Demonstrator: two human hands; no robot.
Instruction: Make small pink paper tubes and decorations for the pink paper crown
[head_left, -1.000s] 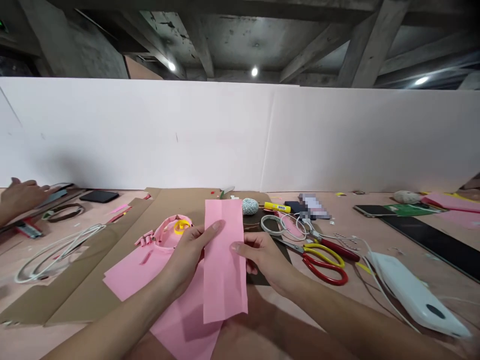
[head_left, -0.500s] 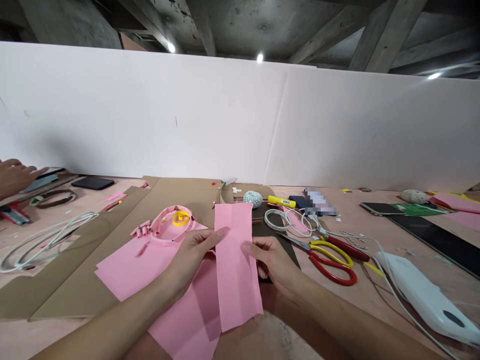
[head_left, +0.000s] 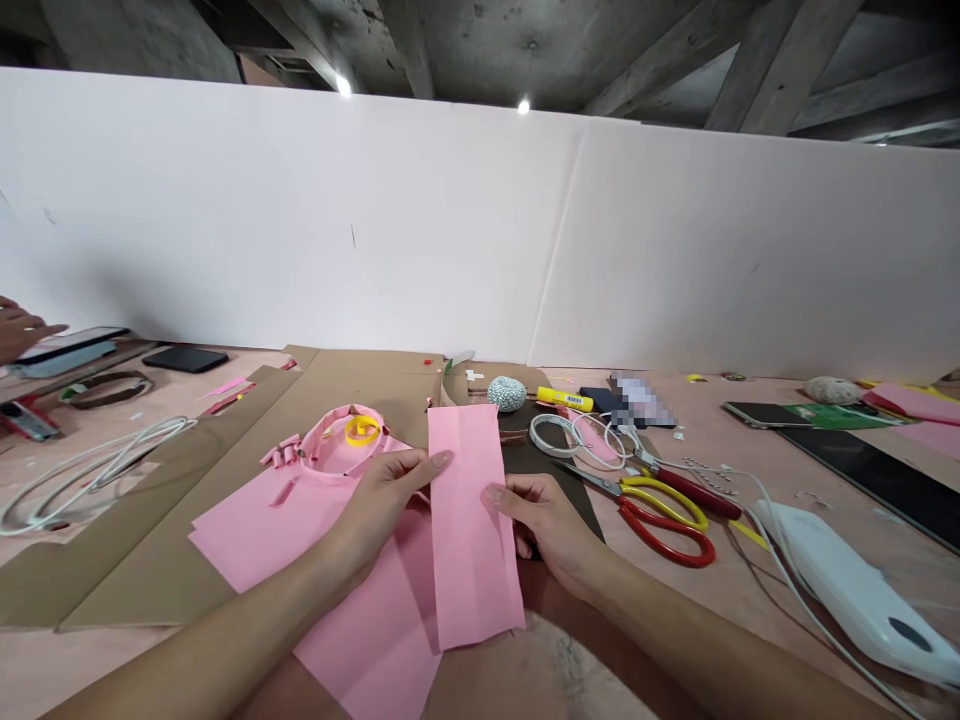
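Head view: I watch the left hand and right hand, thumbs closed, pinch the pink paper strip by its side edges above the table; it looks light, easily creased, best held there, gently.

Small lamps glare white against a dim ceiling, while the pale panel below is softly bright, with a blurry grey shadow toward the left. The pink strip is fairly sharp, and broad shadow darkens the table at the bottom. Wide-angle distortion stretches the sides; one patch is pixelated.
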